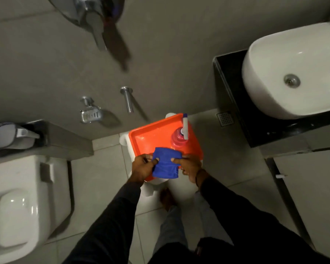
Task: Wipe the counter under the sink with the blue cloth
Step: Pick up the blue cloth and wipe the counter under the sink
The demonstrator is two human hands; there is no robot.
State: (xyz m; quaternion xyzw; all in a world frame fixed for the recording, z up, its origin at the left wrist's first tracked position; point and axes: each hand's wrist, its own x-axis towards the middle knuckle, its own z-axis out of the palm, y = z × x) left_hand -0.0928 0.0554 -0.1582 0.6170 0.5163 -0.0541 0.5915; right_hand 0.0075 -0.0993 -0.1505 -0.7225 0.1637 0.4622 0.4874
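Two big white fixtures frame the room: a toilet (21, 202) at the lower left and an oval sink (293, 73) at the upper right, its basin holding nothing but a metal drain at the bottom. The sink sits on a black counter (234, 88), whose bare dark surface shows along the sink's left and near sides. Between the two fixtures, low against the grey wall, an orange tray (151, 134) rests on a white stool (151, 187) that stands on the tiled floor. Inside the tray, in its right part, a red spray bottle (179, 139) with a white nozzle stands upright; the left part of the tray is bare. The blue cloth (166, 163) is over the tray's near edge, well apart from the counter, held stretched between both hands. The left hand (143, 166) pinches the cloth's left edge with thumb and fingers closed on it, and the right hand (191, 166) pinches the right edge the same way. Dark sleeves run back from both wrists.
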